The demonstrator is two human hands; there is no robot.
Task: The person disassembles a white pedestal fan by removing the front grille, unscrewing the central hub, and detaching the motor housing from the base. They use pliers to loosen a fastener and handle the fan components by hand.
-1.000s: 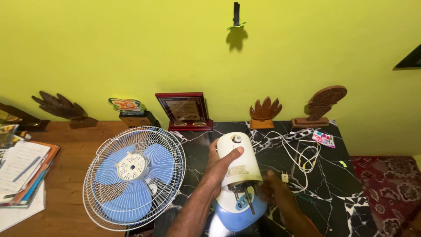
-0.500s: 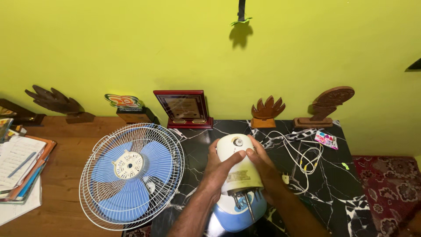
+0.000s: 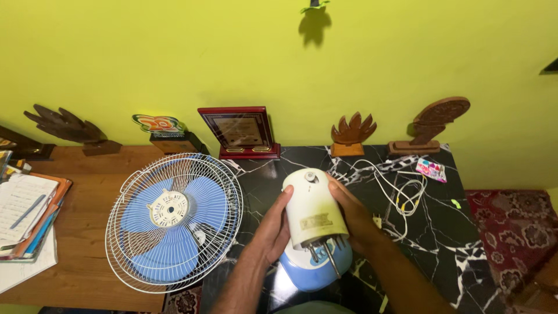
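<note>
Gripping cream plastic fan motor housing from both sides: left hand wrapped on near-left flank, thumb up along the shell; right hand closed around the right flank, fingers over the top edge. Housing held just above black marble tabletop with white veins, rounded back with small knob pointing away, metal shaft and pins jutting toward the camera. Pale blue plastic fan base directly below, touching or nearly so; exact contact hard to tell.

Step in hand, by judgement: handling the motor unit of a taken-apart fan, turning or seating it over the base. Next move probably calls for steady two-handed hold, shaft kept clear of fingers, alignment checked before pressing down.

Just left, lying flat: white wire fan guard with light blue blades, straddling marble and brown wooden desk. White coiled cord to the right. Along yellow-green wall: dark red framed plaque, carved wooden trophies. Stack of books and papers at far left.
</note>
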